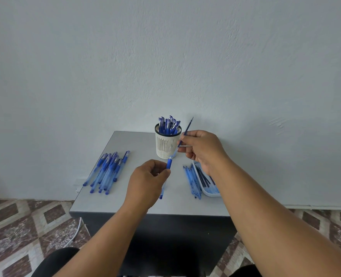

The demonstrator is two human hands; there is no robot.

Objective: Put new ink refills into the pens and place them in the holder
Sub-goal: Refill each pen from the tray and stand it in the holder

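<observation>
On the desk (125,196) stands the holder (167,145), full of pens. Your right hand (202,149) has its fingers pinched on a refill (187,129) angled into the pen barrel (168,164), which your left hand (147,181) grips with curled fingers above the desk.

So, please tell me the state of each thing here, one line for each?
Left hand: grips pen barrel.
Right hand: pinches refill, partly in the barrel.
Holder: upright, pens inside.
Pen pile: lying at table's left.
Tray: holds dark refills.
</observation>
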